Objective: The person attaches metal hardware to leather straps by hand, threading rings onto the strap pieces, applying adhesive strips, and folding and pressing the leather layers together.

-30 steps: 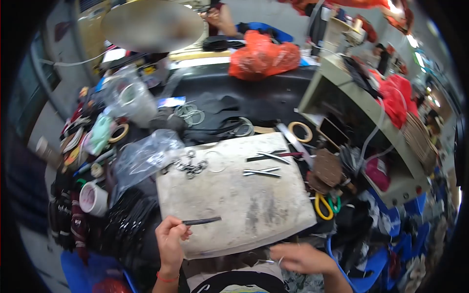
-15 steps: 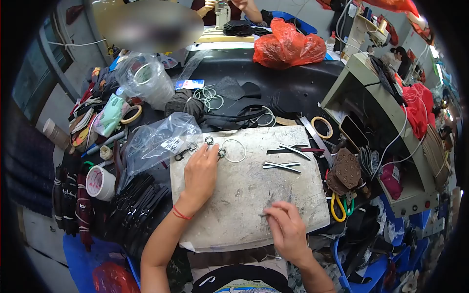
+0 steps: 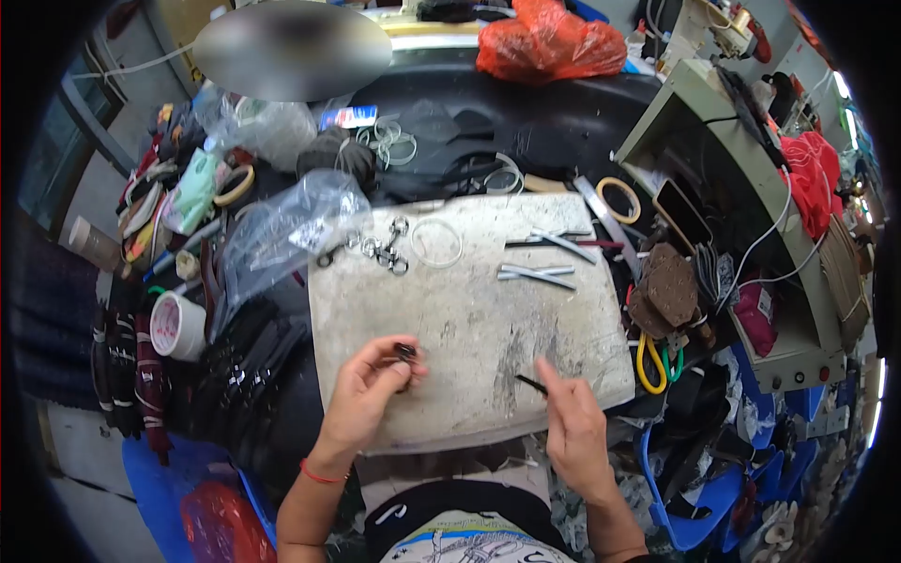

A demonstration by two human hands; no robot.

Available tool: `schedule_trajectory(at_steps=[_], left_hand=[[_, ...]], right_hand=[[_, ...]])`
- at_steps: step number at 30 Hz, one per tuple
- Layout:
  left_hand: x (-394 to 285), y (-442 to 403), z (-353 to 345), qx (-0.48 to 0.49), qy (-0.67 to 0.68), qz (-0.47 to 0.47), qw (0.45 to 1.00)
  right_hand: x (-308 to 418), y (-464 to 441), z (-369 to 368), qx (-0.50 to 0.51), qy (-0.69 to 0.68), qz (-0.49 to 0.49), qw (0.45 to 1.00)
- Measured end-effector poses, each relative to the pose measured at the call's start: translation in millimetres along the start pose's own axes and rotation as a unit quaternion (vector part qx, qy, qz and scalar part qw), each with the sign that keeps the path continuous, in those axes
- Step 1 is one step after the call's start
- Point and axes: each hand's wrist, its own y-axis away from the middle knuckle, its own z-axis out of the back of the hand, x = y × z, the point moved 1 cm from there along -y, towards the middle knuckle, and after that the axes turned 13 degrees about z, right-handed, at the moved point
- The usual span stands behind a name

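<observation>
My left hand [image 3: 361,399] is over the left front of the pale work board [image 3: 450,328], its thumb and fingers closed on a small dark metal clasp [image 3: 405,352]. Across from it, my right hand [image 3: 574,427] pinches a short black strip [image 3: 531,384], which points toward the left. Several similar metal clasps [image 3: 385,251] lie at the board's back left, beside a thin whitish ring [image 3: 436,243]. Crossed light and dark strips [image 3: 535,274] rest at the back right of the board.
Left of the board are a clear plastic bag [image 3: 300,220], a white tape roll [image 3: 178,325] and black straps [image 3: 249,371]. On the right sit a brown patterned stack [image 3: 664,291], yellow-handled scissors [image 3: 649,364] and a phone [image 3: 682,214]. A red bag [image 3: 552,42] is at the back.
My left hand has come back from the pile of clasps toward me, now with one clasp in it. My right hand shows a black strip at its fingertips. The view has tilted down.
</observation>
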Motion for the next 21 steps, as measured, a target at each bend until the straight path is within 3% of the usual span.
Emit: schedule_trajectory(at_steps=[2, 3, 6, 9, 12, 13, 16, 21], left_hand=[[14, 16, -14, 0.023, 0.070, 0.068, 0.995], [22, 20, -19, 0.025, 0.077, 0.065, 0.995], [34, 25, -32, 0.010, 0.093, 0.030, 0.995], [39, 29, -40, -0.022, 0.076, -0.008, 0.997], [44, 35, -43, -0.070, -0.006, -0.044, 0.997], [47, 35, -40, -0.107, -0.089, -0.073, 0.988], [35, 41, -46, -0.199, -0.251, -0.166, 0.933], [39, 44, -50, -0.212, -0.317, -0.224, 0.897]], right_hand=[[13, -10, -1, -0.009, -0.005, -0.023, 1.000], [19, -12, -7, -0.064, -0.049, -0.037, 0.996], [26, -18, -5, -0.011, 0.042, 0.143, 0.989], [39, -24, -14, -0.013, 0.112, 0.211, 0.971], [47, -27, -24, 0.000, 0.156, 0.250, 0.955], [48, -28, -27, 0.008, 0.162, 0.255, 0.953], [49, -31, -34, 0.034, 0.175, 0.261, 0.949], [46, -37, -44, 0.082, 0.181, 0.248, 0.948]])
